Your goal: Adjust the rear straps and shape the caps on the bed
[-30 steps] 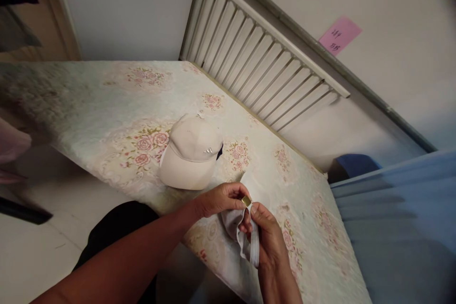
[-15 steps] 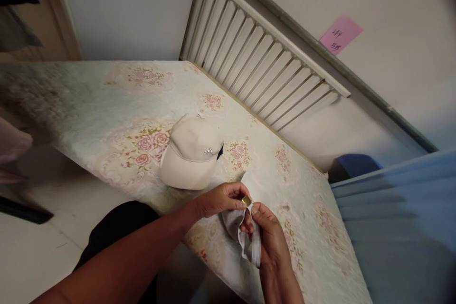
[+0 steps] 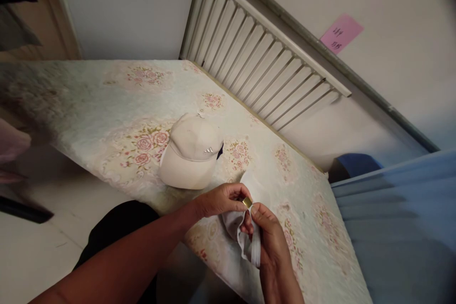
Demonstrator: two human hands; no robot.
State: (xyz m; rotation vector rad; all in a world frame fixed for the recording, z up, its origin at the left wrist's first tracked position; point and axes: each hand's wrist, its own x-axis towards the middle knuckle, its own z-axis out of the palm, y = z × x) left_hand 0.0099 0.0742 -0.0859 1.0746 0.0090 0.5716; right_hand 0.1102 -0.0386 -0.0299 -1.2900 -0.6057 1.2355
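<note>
Both of my hands work on a whitish cap (image 3: 232,222) close to the table's near edge. My left hand (image 3: 226,198) pinches the gold-coloured metal buckle (image 3: 247,203) on its back strap between thumb and forefinger. Right beside the buckle, my right hand (image 3: 272,232) pinches the strap (image 3: 255,249) with thumb and forefinger, other fingers behind the cap. Much of this cap is hidden by my hands. A second cap, a cream baseball cap (image 3: 195,137) with a small silver logo, rests to the upper left, brim towards me.
A table with a flowery cover (image 3: 167,99) spreads beneath. Behind it are a white radiator (image 3: 263,52) and a wall bearing a pink note (image 3: 342,33). A blue curtain (image 3: 402,218) hangs at right, near a dark blue object (image 3: 358,165). My black-clothed leg (image 3: 117,223) is below.
Almost nothing differs. The buckle and my left fingertips have shifted very slightly; both hands keep the same grip, and the cream cap stays in place.
</note>
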